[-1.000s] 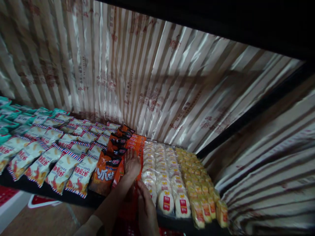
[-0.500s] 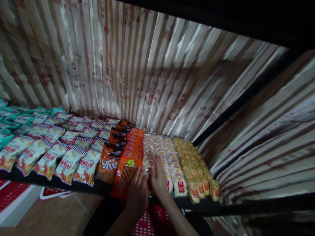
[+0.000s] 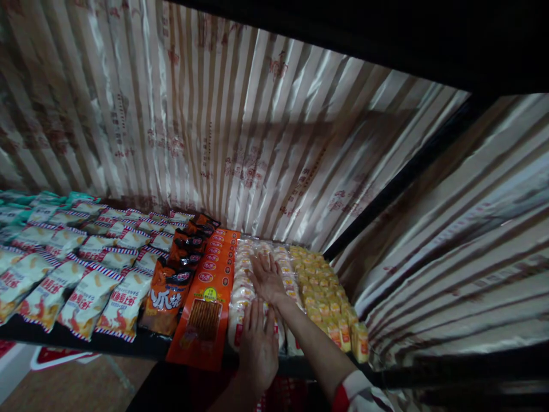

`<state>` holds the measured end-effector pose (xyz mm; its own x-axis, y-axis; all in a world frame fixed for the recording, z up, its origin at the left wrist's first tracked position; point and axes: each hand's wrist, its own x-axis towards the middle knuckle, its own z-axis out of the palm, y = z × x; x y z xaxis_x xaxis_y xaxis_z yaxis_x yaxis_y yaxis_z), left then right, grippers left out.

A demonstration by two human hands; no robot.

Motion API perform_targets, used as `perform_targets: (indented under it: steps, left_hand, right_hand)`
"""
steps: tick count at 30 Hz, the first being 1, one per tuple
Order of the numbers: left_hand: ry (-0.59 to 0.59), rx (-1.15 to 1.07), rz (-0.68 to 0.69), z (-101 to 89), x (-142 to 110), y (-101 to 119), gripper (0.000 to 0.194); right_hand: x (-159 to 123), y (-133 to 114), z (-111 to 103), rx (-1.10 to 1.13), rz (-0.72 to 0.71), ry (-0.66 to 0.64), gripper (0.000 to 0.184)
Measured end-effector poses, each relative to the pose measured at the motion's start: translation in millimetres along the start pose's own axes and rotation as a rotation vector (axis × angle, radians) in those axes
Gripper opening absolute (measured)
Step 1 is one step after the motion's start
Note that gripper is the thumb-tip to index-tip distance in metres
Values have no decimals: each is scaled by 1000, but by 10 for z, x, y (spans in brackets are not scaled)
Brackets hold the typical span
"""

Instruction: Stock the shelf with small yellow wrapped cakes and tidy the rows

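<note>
White packets [image 3: 242, 294] under both hands, orange packs [image 3: 206, 309] alongside.

One head-worn camera looks forward and down from close range at a shelf [image 3: 128, 343] of snack packets [image 3: 90, 294], its striped foil backing [image 3: 240, 143] filling twelve o'clock.

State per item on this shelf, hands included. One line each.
left hand: flat, palm down on the front white packs
right hand: fingers spread, pressing white packs further back
white packs: sealed, in rows
orange packs: sealed, overlapped, front one overhangs shelf edge
yellow packs: sealed, rowed
striped packs: sealed, lying overlapped
</note>
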<state>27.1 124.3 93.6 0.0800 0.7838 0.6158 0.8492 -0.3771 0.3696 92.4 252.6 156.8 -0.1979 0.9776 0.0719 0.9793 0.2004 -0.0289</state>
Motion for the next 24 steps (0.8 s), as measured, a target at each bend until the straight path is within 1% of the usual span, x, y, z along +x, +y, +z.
perform_targets:
  steps: [3, 7, 14, 18, 24]
  left_hand:
    - [-49, -22, -2, -28, 19, 10, 47]
    - [-76, -2, -25, -32, 9, 12, 53]
    - [-87, 34, -8, 7, -17, -12, 61]
    - [-81, 13, -30, 30, -19, -4, 60]
    - [-58, -20, -44, 84, -26, -7, 59]
  right_hand:
    - [110, 27, -36, 16, -11, -49, 61]
    - [180, 49, -47, 43, -41, -104, 63]
    - [180, 58, 11, 89, -29, -98, 61]
    - [184, 57, 28, 112, -40, -93, 62]
    - [209, 45, 51, 84, -27, -109, 60]
